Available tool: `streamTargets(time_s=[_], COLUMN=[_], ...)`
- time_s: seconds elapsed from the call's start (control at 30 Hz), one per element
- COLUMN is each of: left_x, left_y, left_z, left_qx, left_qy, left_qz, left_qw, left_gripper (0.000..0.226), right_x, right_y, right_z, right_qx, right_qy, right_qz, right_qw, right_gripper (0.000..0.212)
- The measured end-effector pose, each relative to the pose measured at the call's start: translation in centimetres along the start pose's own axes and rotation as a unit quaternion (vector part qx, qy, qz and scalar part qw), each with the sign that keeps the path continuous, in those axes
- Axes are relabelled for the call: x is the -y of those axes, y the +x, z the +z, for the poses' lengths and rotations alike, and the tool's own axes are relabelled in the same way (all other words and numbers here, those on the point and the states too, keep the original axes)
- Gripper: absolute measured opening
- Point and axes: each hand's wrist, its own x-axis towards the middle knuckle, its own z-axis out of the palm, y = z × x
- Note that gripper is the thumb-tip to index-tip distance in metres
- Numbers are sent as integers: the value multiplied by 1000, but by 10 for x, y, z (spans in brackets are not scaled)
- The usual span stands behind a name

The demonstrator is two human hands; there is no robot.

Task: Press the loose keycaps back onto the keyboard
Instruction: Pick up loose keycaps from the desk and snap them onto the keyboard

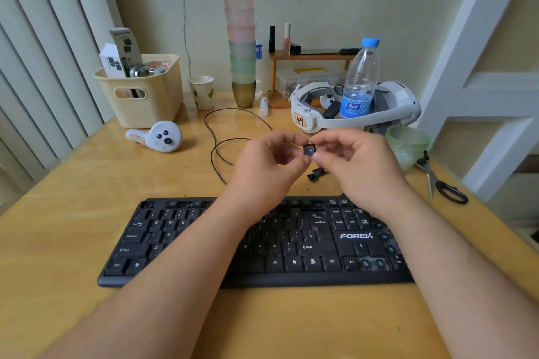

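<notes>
Holding a small black square plastic keycap (309, 151) marked with an arrow, pinched between both hands: left hand (268, 165) and right hand (360, 167) meeting above the far edge of the black plastic keyboard (320, 245). Probably orienting it before seating; next, carrying it down to the two bare blue-stemmed switches (372, 263) near the keyboard's right front corner and pressing squarely. More loose black keycaps (316, 174) lying behind on the yellow wooden worktop (73, 198), against a pale wall.

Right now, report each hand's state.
Left hand: pinching the arrow keycap.
Right hand: pinching the same keycap from the other side.
</notes>
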Motion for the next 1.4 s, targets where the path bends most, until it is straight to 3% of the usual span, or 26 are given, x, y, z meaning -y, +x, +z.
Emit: streamTargets(time_s=[0.07,0.2,0.37,0.77,0.97,1.4], left_x=[0,0,-2,-12,-14,-17], left_y=[0,1,1,0,0,-1], left_z=[0,0,-1,0,-1,0], left_qx=[0,15,14,-2,-1,19], left_qy=[2,-12,-36,-112,-152,-166], left_qz=[-4,-23,-58,-90,-121,-129], left_qw=[1000,1000,998,990,981,978], left_gripper=[17,20,24,6,10,13], right_x=[1,2,1,-1,1,-2], right_y=[-2,-3,-2,-1,-3,-1], right_z=[-3,-5,-7,-6,-5,-4], right_qx=[4,-9,-6,-3,-3,0], right_qy=[-68,-92,-77,-56,-23,-16], right_qz=[-34,-56,-51,-75,-68,-73], right_qw=[997,994,996,996,997,997], right_gripper=[38,40,37,36,27,29])
